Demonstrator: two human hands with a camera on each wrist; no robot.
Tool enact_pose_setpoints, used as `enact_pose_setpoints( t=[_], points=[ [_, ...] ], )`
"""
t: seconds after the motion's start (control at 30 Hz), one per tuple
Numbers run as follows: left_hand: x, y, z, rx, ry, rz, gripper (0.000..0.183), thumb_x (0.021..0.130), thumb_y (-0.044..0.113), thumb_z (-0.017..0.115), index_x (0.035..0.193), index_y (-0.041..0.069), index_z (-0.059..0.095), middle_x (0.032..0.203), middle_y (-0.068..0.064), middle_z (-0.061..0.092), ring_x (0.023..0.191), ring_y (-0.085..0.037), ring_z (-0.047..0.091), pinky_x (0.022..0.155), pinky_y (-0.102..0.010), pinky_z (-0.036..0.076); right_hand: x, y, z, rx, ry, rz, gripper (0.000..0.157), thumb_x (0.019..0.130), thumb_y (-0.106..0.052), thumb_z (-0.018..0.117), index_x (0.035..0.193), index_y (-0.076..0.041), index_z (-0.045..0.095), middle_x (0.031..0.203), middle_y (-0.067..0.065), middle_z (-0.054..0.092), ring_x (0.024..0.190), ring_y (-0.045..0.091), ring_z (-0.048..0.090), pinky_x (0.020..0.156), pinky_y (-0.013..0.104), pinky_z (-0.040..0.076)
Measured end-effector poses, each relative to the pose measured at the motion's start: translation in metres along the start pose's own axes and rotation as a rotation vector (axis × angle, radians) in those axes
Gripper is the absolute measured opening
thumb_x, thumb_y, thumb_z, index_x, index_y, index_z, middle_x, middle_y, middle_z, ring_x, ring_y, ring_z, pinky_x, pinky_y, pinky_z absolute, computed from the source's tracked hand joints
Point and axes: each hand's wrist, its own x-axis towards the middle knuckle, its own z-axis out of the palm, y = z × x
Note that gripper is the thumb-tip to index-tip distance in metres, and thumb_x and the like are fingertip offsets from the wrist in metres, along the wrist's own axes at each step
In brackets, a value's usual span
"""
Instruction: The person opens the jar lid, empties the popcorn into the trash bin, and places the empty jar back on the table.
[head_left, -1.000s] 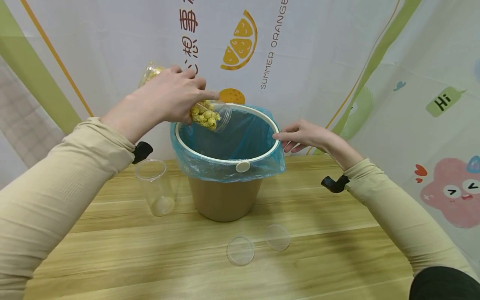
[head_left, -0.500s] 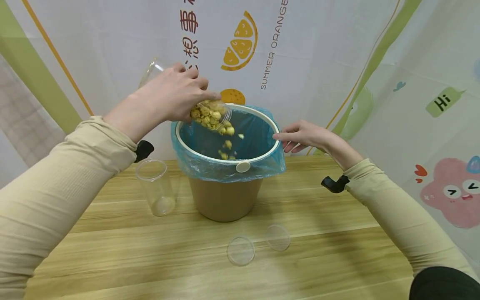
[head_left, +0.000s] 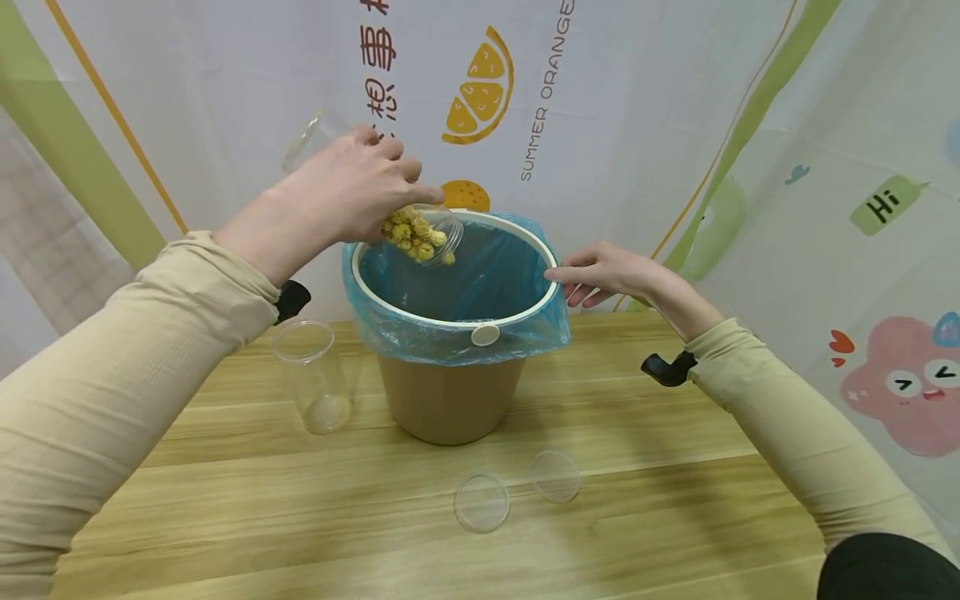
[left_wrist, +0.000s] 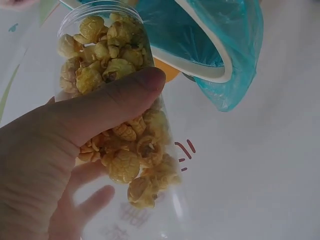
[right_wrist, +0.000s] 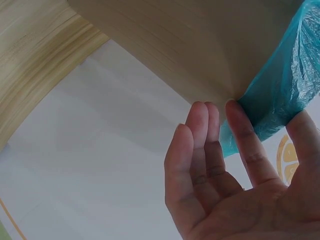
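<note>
My left hand (head_left: 352,187) grips a clear plastic jar (head_left: 454,228), tipped mouth-down to the right over a brown bin (head_left: 450,404). Popcorn (left_wrist: 119,45) fills the mouth half of the jar, and one piece sits just at its lip; the base end holds none. A blue plastic bag (head_left: 401,337) lines the bin and folds over its cream rim (head_left: 420,317). At the bin's right side my right hand (head_left: 611,271) pinches rim and bag between thumb and forefinger, other fingers loosely bent. The bin's floor is hidden.
A second clear jar (head_left: 315,383) stands upright, without a lid, left of the bin. Two clear round lids (head_left: 482,502) lie on the wooden table (head_left: 300,517) in front. A printed white curtain (head_left: 637,108) hangs close behind the bin.
Popcorn has slid from the jar's base end toward its mouth, and several pieces have dropped into the bin. The left hand has shifted slightly right; the right hand has stayed put.
</note>
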Motion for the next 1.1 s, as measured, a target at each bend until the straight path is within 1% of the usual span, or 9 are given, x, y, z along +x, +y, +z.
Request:
enact_pose_setpoints(
  t=[0.17,0.33,0.4,0.53,0.8,1.1],
  points=[
    [0.002,0.001,0.000,0.035,0.029,0.021,0.068,0.078,0.012,0.083,0.140,0.025,0.060,0.118,-0.016,0.067,0.109,-0.040,0.058,0.098,-0.057,0.046,0.000,0.000,0.000,-0.004,0.000,-0.003,0.039,0.101,-0.047,0.062,0.095,-0.009,0.070,0.099,0.012,0.072,0.091,0.018,0.071,0.083,0.031,0.062],
    [0.003,0.003,-0.002,0.078,0.045,0.037,0.065,0.083,0.006,0.078,0.142,0.028,0.059,0.118,-0.016,0.068,0.110,-0.039,0.058,0.105,-0.056,0.044,0.000,-0.001,0.001,-0.001,-0.005,-0.007,0.039,0.101,-0.047,0.062,0.095,-0.009,0.070,0.100,0.012,0.072,0.092,0.018,0.071,0.083,0.031,0.062],
    [0.003,0.003,-0.003,0.095,0.044,0.041,0.063,0.086,0.005,0.075,0.143,0.028,0.059,0.119,-0.016,0.068,0.110,-0.039,0.058,0.105,-0.055,0.044,0.000,0.000,0.000,0.000,-0.004,-0.006,0.039,0.101,-0.046,0.062,0.094,-0.009,0.070,0.099,0.011,0.071,0.092,0.018,0.070,0.083,0.031,0.062],
    [0.005,0.004,-0.004,0.126,0.048,0.056,0.057,0.090,0.003,0.070,0.140,0.027,0.061,0.118,-0.015,0.068,0.107,-0.038,0.058,0.102,-0.054,0.044,0.000,0.000,0.001,0.001,-0.002,-0.004,0.039,0.101,-0.046,0.062,0.094,-0.009,0.070,0.099,0.012,0.071,0.092,0.018,0.071,0.083,0.031,0.062],
    [0.010,0.005,-0.005,0.200,0.036,0.085,0.047,0.093,0.005,0.068,0.135,0.027,0.062,0.113,-0.014,0.068,0.104,-0.037,0.059,0.096,-0.051,0.046,-0.001,-0.001,0.001,-0.004,0.001,-0.003,0.040,0.101,-0.047,0.061,0.094,-0.009,0.069,0.098,0.012,0.071,0.091,0.017,0.071,0.082,0.031,0.062],
    [0.011,0.008,-0.005,0.248,0.027,0.078,0.049,0.089,0.008,0.074,0.134,0.026,0.064,0.114,-0.013,0.068,0.107,-0.035,0.059,0.096,-0.051,0.047,-0.001,-0.001,0.001,0.001,0.002,0.002,0.041,0.101,-0.047,0.062,0.094,-0.007,0.070,0.098,0.012,0.072,0.091,0.018,0.071,0.082,0.031,0.062]
  ],
)
